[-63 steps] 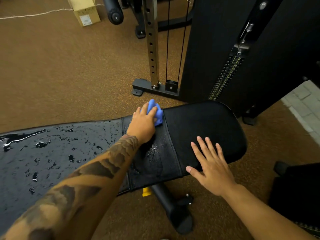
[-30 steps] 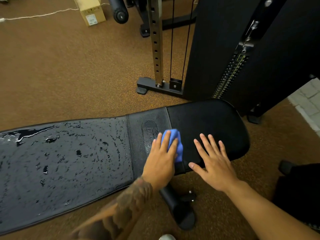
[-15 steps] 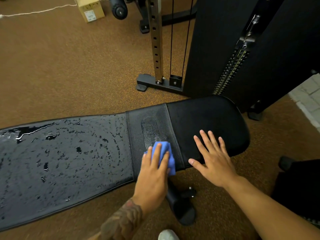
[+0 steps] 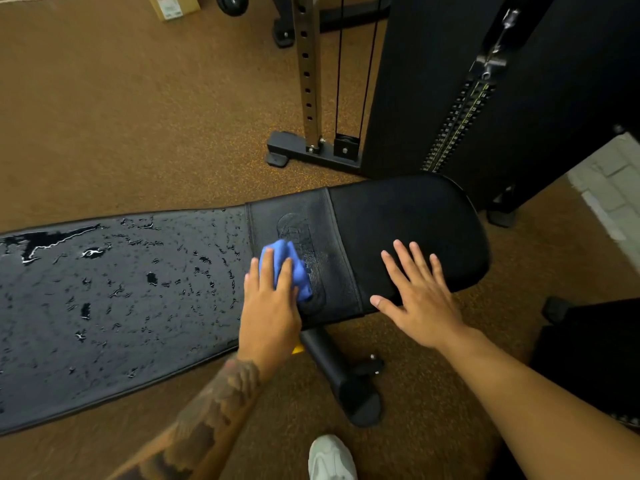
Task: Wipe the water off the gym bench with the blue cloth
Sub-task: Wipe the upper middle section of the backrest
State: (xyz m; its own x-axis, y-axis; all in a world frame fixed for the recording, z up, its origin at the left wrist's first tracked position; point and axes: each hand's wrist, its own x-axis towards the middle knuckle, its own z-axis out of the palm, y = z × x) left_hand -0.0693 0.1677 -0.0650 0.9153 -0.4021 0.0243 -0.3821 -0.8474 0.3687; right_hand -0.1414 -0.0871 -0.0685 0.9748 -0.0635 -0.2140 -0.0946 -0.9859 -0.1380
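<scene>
A long black gym bench runs across the view. Its left pad is covered in water drops and puddles; its right seat pad looks dry. My left hand presses a bunched blue cloth onto the middle panel, right at the seam with the wet pad. My right hand lies flat with fingers spread on the near edge of the seat pad, holding nothing.
A black cable machine with weight stack and a perforated steel upright stand just behind the bench. The bench's support leg and my white shoe are below. A cardboard box sits far back on the brown floor.
My left hand swept the cloth from the far edge of the middle panel to its near edge, then shifted left toward the wet pad. My right hand stayed planted on the seat.
</scene>
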